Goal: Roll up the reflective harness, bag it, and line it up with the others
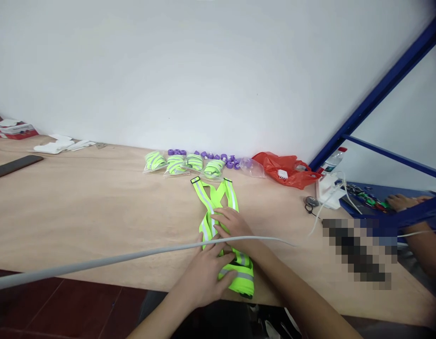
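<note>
a pale wall (168, 70) fills the back, and below it my wooden table (97, 212) runs across the whole view. a blue metal frame (390, 82) slants up on the right. a pale grey cable (133, 256) crosses in front of me, passing over my wrists' side of the work.

the yellow-green reflective harness (208, 202) lies near the table's front edge, its two buckled ends pointing away from me and its wider bands bunched nearest me. my left hand (205, 273) bends half-closed over the near bands, thumb out to the right — i cannot tell whether it pinches them. my right hand (235, 223) lies farther up, fingers extended and a little spread, resting on the straps without closing round them.

beyond, a crumpled red bag (292, 167) sits to the right, a dark flat bar (17, 165) far left, four clear packets (175, 165) of strap between — and small purple rolls (224, 157) behind those.
</note>
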`<state>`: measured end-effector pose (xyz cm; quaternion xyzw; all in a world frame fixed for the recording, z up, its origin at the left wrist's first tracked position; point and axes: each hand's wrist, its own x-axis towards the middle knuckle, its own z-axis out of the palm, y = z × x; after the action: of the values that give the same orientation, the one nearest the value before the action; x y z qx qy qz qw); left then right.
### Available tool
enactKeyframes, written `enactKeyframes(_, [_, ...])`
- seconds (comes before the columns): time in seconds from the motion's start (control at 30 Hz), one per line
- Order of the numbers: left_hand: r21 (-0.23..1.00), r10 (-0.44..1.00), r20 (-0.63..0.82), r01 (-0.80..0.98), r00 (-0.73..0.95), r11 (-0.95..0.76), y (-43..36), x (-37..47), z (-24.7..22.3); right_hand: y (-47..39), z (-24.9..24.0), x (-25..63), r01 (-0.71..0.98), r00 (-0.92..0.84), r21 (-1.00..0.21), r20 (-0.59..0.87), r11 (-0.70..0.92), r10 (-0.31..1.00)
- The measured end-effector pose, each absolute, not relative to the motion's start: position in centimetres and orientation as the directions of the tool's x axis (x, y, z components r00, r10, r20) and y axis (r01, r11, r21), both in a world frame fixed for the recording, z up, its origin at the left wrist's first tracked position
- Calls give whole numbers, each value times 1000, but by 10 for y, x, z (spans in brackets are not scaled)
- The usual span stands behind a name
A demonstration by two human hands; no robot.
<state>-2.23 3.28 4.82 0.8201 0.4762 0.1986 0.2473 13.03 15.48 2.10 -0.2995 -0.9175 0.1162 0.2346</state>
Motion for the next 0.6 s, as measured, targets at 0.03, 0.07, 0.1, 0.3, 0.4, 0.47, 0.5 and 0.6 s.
enactKeyframes(0.03, [593, 880, 92, 685, 466, -424, 33, -22, 47, 155, 21, 127, 479, -714, -385, 352, 789, 605])
enactKeyframes(0.07, [587, 881, 99, 688, 462, -427, 33, -23, 46, 156, 21, 124, 479, -701, -431, 336, 765, 629])
enactKeyframes(0.1, [580, 882, 108, 692, 458, -430, 32, -23, 45, 157, 21, 121, 497, -670, -482, 315, 722, 672])
enactKeyframes(0.3, [595, 935, 144, 727, 323, -343, 30, -20, 39, 166, 18, 110, 650, -392, -664, 123, 369, 912])
enactKeyframes(0.4, [590, 956, 146, 753, 256, -292, 30, -19, 35, 167, 17, 109, 616, -361, -749, 8, 245, 933])
enactKeyframes(0.47, [578, 959, 125, 767, 255, -279, 31, -18, 32, 166, 16, 109, 534, -372, -811, 28, 239, 928])
enactKeyframes(0.5, [570, 958, 113, 772, 263, -279, 32, -18, 30, 166, 16, 109, 478, -373, -847, 45, 234, 927])
enactKeyframes(0.6, [541, 960, 82, 797, 267, -268, 36, -18, 26, 165, 15, 109, 300, -368, -933, 79, 199, 927])
